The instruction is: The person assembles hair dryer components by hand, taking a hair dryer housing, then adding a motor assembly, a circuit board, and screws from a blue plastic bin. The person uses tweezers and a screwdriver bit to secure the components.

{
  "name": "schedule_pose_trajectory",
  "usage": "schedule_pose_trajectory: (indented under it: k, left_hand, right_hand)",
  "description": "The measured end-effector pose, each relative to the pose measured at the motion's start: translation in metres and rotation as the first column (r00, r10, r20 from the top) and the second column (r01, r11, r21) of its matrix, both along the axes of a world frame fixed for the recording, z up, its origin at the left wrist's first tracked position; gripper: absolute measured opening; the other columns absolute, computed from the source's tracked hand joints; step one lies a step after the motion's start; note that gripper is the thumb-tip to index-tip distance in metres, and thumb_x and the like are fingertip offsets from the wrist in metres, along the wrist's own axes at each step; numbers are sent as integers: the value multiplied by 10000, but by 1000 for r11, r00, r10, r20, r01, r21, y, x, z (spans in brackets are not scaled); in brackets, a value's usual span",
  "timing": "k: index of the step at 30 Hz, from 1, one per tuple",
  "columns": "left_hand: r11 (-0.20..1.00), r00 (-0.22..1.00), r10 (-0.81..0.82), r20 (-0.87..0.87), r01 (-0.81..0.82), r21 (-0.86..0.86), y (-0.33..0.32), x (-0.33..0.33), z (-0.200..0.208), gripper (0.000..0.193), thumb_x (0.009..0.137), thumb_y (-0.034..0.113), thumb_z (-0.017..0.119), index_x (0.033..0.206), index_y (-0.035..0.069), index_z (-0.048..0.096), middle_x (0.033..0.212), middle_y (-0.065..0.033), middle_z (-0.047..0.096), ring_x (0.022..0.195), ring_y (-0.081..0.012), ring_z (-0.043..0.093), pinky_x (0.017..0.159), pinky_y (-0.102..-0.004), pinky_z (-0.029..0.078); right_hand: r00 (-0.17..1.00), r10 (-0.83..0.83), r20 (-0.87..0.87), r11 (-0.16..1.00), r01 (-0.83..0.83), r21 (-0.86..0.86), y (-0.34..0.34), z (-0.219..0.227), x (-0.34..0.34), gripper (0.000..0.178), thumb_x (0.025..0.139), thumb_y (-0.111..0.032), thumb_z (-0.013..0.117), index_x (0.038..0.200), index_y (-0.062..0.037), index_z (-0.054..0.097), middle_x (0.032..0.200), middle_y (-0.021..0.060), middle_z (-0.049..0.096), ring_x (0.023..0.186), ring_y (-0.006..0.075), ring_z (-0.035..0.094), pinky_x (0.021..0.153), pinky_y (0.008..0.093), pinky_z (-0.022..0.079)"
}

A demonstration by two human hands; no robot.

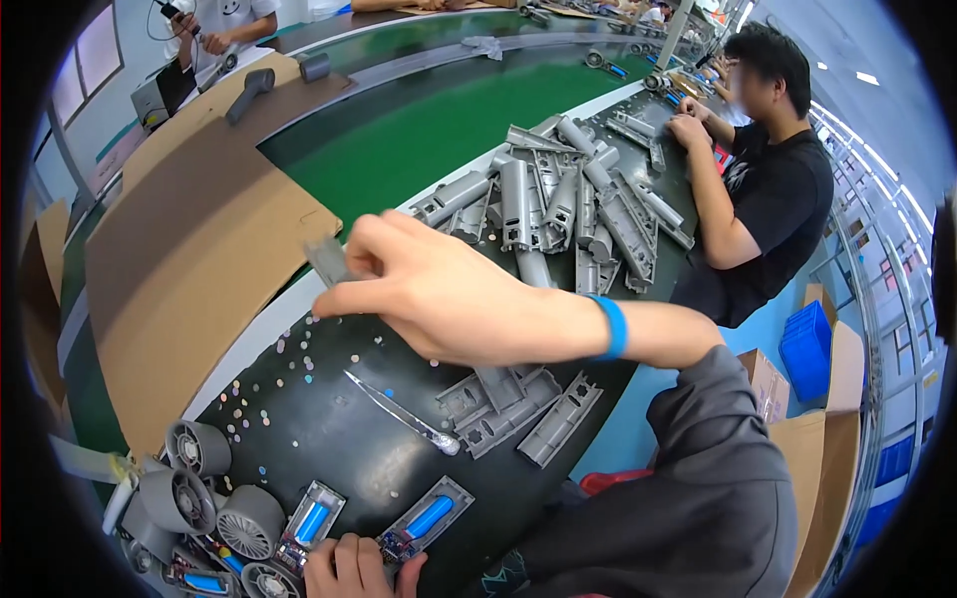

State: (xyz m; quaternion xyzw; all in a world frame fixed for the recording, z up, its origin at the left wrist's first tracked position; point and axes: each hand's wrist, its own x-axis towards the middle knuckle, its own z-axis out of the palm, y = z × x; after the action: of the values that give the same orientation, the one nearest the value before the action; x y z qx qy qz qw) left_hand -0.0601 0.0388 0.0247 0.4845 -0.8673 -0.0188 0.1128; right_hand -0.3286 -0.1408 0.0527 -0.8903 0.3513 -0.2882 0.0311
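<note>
My right hand (429, 284), a blue band on its wrist, reaches across the table with fingers pinched on a grey plastic shell (325, 261), blurred by motion. My left hand (349, 570) is at the lower edge, its fingers and thumb around the lower end of a grey handle half (431, 515) holding a blue battery and a small circuit board. Beside it lies a similar handle half (312, 520) with battery and board. Tweezers (404, 414) lie on the dark table below my right forearm, next to several loose shell halves (503, 407).
A heap of grey shells (558, 194) covers the table's far part. Round fan housings (249, 520) crowd the lower left. Small discs (264, 417) are scattered near a cardboard sheet (189, 269). A co-worker (773, 169) sits at right; another person (224, 35) stands far left.
</note>
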Motion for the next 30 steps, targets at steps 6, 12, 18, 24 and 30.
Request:
schedule_pose_trajectory:
  k: [6,12,18,24,30]
  left_hand:
    - [996,996,85,31,-86,38,11,2,4,431,873,374,762,1125,46,639,1084,-107,643,979,-312,615,850,-413,499]
    - [998,975,-48,-218,54,22,-1,2,-13,510,657,179,836,1084,42,592,1100,-96,631,1020,-326,601,846,-415,504]
    - [1000,974,9,-225,-2,30,4,6,-15,745,706,240,808,1350,26,501,1071,-104,629,968,-278,592,754,-372,486]
    - [997,971,15,-238,3,71,1,5,-7,714,688,316,895,1234,-16,576,1021,-125,655,981,-296,601,796,-401,500]
    - [999,975,9,-220,2,50,-1,4,-12,676,709,314,890,1211,-23,588,1027,-134,628,958,-326,589,810,-412,503]
  right_hand:
    - [655,-343,673,373,-563,738,87,20,-5,389,845,44,677,1221,23,579,1116,103,567,908,175,630,766,273,511]
    - [491,-641,590,333,-515,790,164,-13,-9,535,724,90,865,1201,77,623,1070,100,565,966,196,662,852,296,559]
    - [672,-400,622,359,-510,782,152,-45,-1,524,728,117,852,1212,126,651,1088,126,605,1021,215,689,929,323,567]
    - [689,-391,610,384,-481,788,140,-34,9,480,756,87,844,1204,96,670,1118,132,630,1009,203,693,898,320,581]
    - [892,-263,367,331,-274,903,124,-28,6,460,712,-82,926,1119,33,745,997,73,669,884,130,659,704,249,539]
